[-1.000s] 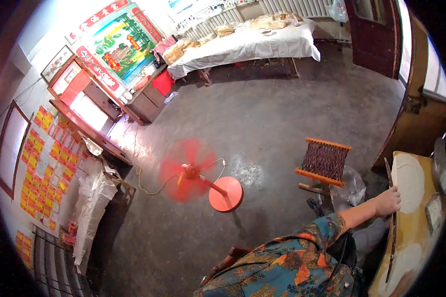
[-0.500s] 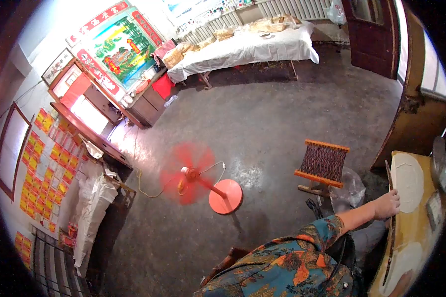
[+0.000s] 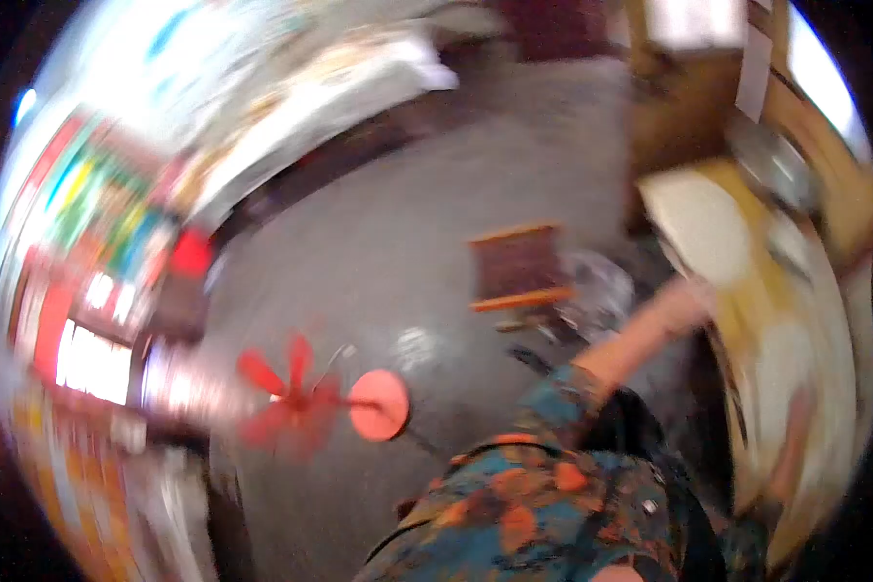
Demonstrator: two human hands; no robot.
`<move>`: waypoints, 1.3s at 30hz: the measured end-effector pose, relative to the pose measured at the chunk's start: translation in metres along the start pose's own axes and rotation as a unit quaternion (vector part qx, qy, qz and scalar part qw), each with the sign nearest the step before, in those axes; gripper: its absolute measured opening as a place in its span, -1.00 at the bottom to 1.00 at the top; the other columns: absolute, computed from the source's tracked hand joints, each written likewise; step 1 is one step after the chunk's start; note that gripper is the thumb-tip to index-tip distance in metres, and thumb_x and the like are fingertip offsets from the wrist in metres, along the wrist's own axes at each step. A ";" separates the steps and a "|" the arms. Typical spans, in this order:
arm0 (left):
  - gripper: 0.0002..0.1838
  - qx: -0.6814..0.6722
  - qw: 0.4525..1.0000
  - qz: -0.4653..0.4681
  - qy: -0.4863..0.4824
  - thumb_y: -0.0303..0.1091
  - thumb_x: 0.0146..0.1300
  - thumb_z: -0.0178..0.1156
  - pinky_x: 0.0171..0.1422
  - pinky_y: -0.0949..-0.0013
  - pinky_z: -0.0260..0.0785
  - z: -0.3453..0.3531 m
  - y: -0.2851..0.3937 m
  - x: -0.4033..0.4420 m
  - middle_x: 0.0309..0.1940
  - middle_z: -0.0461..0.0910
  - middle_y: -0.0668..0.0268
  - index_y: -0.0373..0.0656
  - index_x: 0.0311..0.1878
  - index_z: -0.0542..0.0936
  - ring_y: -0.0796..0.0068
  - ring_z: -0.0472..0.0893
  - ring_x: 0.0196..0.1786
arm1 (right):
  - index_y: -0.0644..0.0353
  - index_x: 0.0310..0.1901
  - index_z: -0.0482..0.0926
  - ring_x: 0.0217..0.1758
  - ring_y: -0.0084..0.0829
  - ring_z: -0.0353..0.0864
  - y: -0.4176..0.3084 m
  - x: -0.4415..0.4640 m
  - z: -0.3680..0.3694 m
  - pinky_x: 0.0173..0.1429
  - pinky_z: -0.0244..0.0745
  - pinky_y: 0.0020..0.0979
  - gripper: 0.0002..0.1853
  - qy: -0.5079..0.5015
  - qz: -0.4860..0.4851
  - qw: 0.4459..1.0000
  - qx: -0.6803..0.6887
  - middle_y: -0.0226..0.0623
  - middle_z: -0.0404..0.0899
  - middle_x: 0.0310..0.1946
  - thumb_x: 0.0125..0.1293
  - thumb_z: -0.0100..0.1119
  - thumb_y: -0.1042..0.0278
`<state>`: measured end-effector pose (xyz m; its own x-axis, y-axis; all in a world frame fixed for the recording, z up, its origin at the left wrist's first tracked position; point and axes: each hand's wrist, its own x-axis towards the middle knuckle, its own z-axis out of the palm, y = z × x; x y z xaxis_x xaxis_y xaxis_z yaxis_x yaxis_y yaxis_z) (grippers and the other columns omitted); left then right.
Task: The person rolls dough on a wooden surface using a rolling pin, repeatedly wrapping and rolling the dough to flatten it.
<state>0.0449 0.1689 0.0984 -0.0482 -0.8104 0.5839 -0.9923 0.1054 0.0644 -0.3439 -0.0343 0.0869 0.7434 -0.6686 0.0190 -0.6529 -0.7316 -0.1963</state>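
Motion blurs the view. My left hand (image 3: 691,297) is at the near edge of a long yellowish board (image 3: 747,301), beside a pale, flat round sheet (image 3: 706,228). A thin dark strip runs along that edge; whether the hand grips it is unclear. Lower down, my right hand (image 3: 801,409) is over the board, at a second pale sheet (image 3: 784,357). Its fingers are smeared, and nothing distinct shows in them.
A red fan (image 3: 379,405) stands on the grey floor. Nearer the board are a woven stool (image 3: 519,267) with orange rails and a clear plastic bag (image 3: 601,286). A cloth-covered table (image 3: 320,121) stands behind. A shiny round metal object (image 3: 774,167) is beyond the board.
The view has swung to the right, so the room appears shifted left and tilted. More of the board shows, and my right hand and forearm are now more visible.
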 end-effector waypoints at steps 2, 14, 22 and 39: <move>-0.87 -0.043 0.999 0.028 -0.004 -0.35 0.02 0.14 -0.09 0.12 0.46 -0.013 0.030 0.009 -0.44 0.63 0.18 -0.12 -0.49 0.64 0.17 0.63 -0.23 | 0.22 0.15 0.49 0.20 -0.10 0.48 -0.044 -0.021 -0.017 0.29 0.35 -0.06 -0.55 0.002 -0.060 0.997 0.044 0.05 0.50 0.11 0.37 0.03 0.09; -0.79 -0.119 0.992 0.034 0.033 -0.29 0.15 0.23 0.23 0.04 0.24 0.076 0.119 0.092 -0.17 0.58 0.12 -0.12 -0.15 0.62 0.11 0.54 0.06 | 0.07 0.21 0.40 -0.14 0.02 0.60 -0.103 -0.105 0.018 -0.05 0.54 -0.06 -0.53 0.107 0.208 0.969 0.079 -0.06 0.54 -0.16 0.22 0.07 0.41; -0.45 -0.046 0.908 -0.267 -0.320 0.08 0.12 0.27 0.02 -0.04 0.46 0.155 0.105 0.076 -0.05 0.58 -0.04 -0.25 -0.05 0.61 -0.04 0.58 0.01 | 0.04 0.20 0.43 -0.11 -0.02 0.55 -0.099 -0.042 0.070 -0.09 0.51 -0.10 -0.55 0.203 0.247 0.942 0.100 -0.06 0.49 -0.15 0.25 0.03 0.42; -0.53 -0.394 0.877 -0.027 -0.275 -0.53 0.25 0.04 0.41 0.12 0.17 0.183 0.136 0.117 0.22 0.45 0.09 -0.18 0.26 0.43 0.13 0.40 0.34 | 0.28 0.16 0.45 0.02 -0.10 0.48 -0.089 -0.016 0.078 0.17 0.41 -0.11 -0.47 0.292 0.270 0.912 0.100 -0.07 0.50 -0.06 0.15 0.14 0.25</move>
<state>-0.1169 -0.0173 0.0277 -0.2664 -0.9588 0.0990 -0.6191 0.2490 0.7448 -0.2859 0.0518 0.0272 0.0802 -0.9240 0.3739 -0.8182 -0.2752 -0.5047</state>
